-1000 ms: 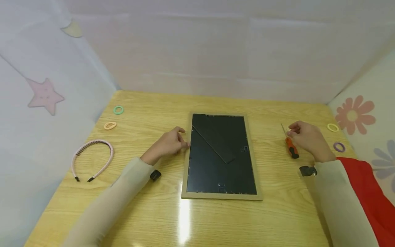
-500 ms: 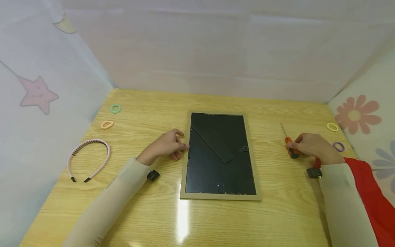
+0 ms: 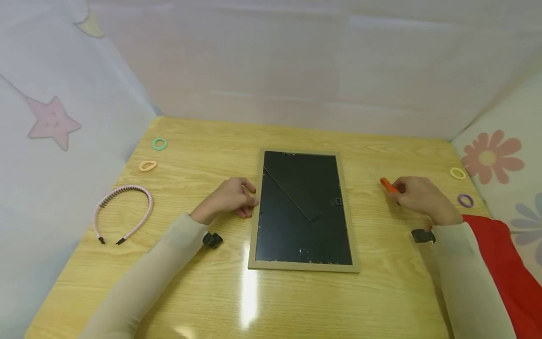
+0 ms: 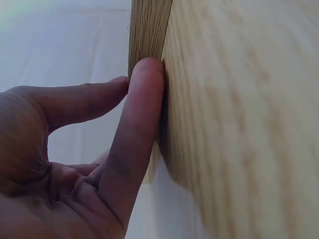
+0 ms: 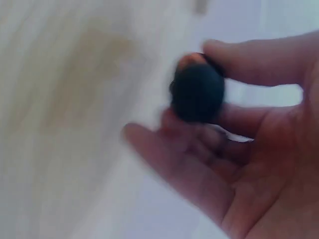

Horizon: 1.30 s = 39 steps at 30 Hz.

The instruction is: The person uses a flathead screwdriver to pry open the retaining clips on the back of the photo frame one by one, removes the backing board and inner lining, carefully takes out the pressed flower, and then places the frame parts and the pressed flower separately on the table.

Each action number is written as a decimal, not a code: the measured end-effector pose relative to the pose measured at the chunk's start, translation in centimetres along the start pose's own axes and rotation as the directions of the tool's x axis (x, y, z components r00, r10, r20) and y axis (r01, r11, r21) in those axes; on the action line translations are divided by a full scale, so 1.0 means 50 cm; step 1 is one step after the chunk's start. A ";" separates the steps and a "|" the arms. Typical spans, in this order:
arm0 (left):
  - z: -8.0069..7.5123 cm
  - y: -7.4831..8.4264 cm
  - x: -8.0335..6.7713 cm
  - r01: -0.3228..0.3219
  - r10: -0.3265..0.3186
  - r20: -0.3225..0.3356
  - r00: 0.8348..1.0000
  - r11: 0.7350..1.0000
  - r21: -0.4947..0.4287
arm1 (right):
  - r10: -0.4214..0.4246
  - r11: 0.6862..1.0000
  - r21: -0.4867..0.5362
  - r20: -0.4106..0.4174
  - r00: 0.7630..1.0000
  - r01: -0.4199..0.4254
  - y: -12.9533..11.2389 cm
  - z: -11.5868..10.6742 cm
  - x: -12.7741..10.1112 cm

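A picture frame (image 3: 302, 212) lies back side up, with a black backing and a folded support flap. My left hand (image 3: 230, 197) is at its left edge. In the left wrist view, the thumb (image 4: 94, 102) touches one edge of the wooden side (image 4: 149, 30), and an extended finger (image 4: 142, 99) rests against that side. To the right of the frame, my right hand (image 3: 421, 197) holds a screwdriver by its orange and black handle (image 3: 387, 185). The blurred shaft points away from me. In the right wrist view the handle's dark end (image 5: 198, 92) sits between thumb and fingers.
A pink headband (image 3: 123, 212) lies on the left of the wooden table (image 3: 305, 301), below green (image 3: 159, 143) and orange (image 3: 147, 165) hair ties. Yellow (image 3: 458, 173) and purple (image 3: 466, 200) hair ties lie at the right edge, near red cloth (image 3: 499, 249).
My right hand has moved down onto the screwdriver's handle, gripped it, and shifted it slightly away and to the left. The left hand stays by the frame's edge.
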State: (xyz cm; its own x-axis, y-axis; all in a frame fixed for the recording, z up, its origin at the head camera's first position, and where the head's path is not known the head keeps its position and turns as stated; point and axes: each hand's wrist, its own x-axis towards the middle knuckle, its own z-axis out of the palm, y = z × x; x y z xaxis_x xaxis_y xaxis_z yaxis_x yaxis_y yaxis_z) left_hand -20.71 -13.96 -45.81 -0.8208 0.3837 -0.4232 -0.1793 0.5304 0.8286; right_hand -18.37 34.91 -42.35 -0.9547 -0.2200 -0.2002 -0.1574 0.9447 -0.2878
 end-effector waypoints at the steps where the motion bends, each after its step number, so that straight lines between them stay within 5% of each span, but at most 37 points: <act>1: 0.001 0.001 0.001 0.006 -0.006 -0.003 1.000 1.000 0.003 | -0.037 0.999 0.011 -0.042 0.998 0.038 -0.018 0.000 -0.001; 7: -0.004 0.003 0.000 0.038 -0.038 0.002 0.999 0.999 -0.014 | -0.296 0.947 0.062 -0.222 0.929 0.317 -0.173 0.014 -0.015; 10: -0.004 0.003 -0.001 0.030 -0.029 0.007 1.000 0.999 -0.031 | -0.402 0.904 0.065 -0.214 0.890 0.423 -0.241 0.033 -0.014; 15: 0.003 0.002 -0.006 0.018 -0.018 0.003 1.000 0.999 -0.031 | -0.492 0.867 0.016 -0.129 0.861 0.498 -0.311 0.061 0.008; 23: 0.013 0.012 -0.011 -0.016 0.016 0.011 1.000 1.000 0.005 | -0.542 0.839 0.013 -0.054 0.839 0.544 -0.332 0.076 0.025; 31: 0.002 0.006 -0.008 0.020 -0.020 0.044 0.999 1.000 0.004 | -0.517 0.856 0.028 0.023 0.856 0.516 -0.335 0.092 0.029; 39: -0.002 0.004 -0.011 0.023 -0.022 0.078 0.997 1.000 -0.014 | -0.508 0.861 0.023 0.010 0.861 0.508 -0.321 0.099 0.031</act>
State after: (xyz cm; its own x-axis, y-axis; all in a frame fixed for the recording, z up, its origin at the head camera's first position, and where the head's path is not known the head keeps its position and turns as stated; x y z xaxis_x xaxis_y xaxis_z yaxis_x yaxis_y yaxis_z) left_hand -20.36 -14.12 -45.39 -0.7717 0.4302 -0.4685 -0.2054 0.5287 0.8236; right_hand -16.05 18.19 -42.68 -0.7399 -0.6718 -0.0353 -0.6144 0.6962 -0.3713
